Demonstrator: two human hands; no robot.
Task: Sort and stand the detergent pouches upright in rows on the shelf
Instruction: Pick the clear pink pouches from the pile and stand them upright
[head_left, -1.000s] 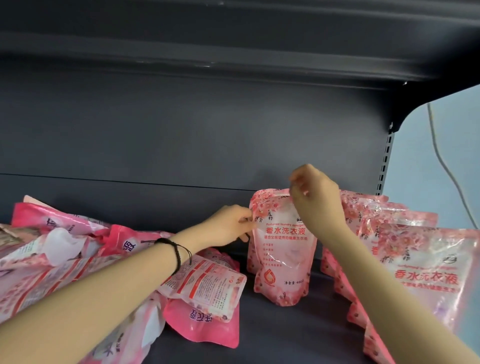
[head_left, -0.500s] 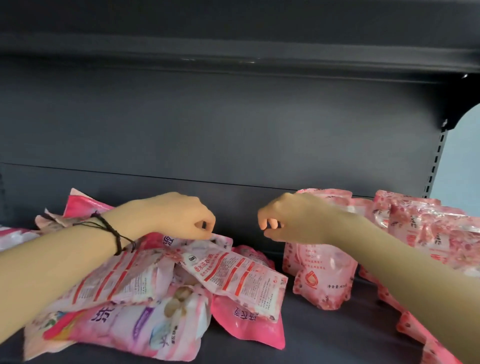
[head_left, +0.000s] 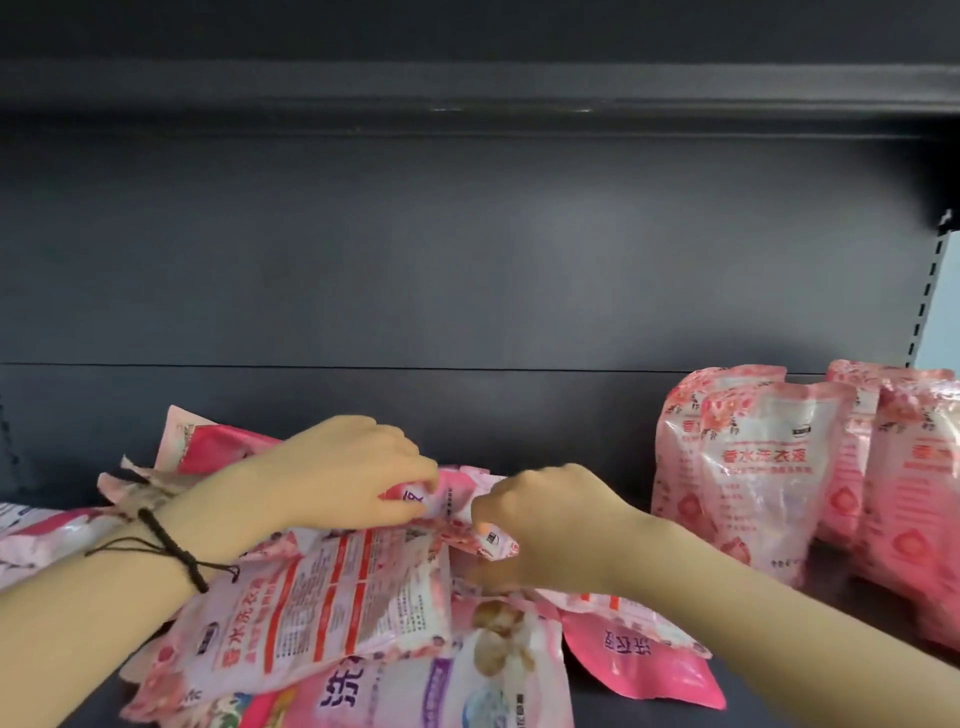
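Note:
A loose heap of pink detergent pouches (head_left: 332, 613) lies flat on the dark shelf (head_left: 769, 691) at the left and centre. On top of the heap lies a pink floral pouch (head_left: 452, 499). My left hand (head_left: 343, 473), with a black cord at the wrist, pinches its upper edge. My right hand (head_left: 550, 525) grips its right corner, fingers curled round it. At the right, several pink floral pouches (head_left: 763, 478) stand upright in rows.
The dark back panel (head_left: 467, 270) of the shelving rises behind everything, and an upper shelf (head_left: 467, 98) hangs overhead. A slotted upright (head_left: 930, 291) marks the right end. A bare strip of shelf lies between the heap and the standing pouches.
Both hands left the standing pouch at the right and moved left and down onto the heap. They have closed on the top pouch there. The view has swung left.

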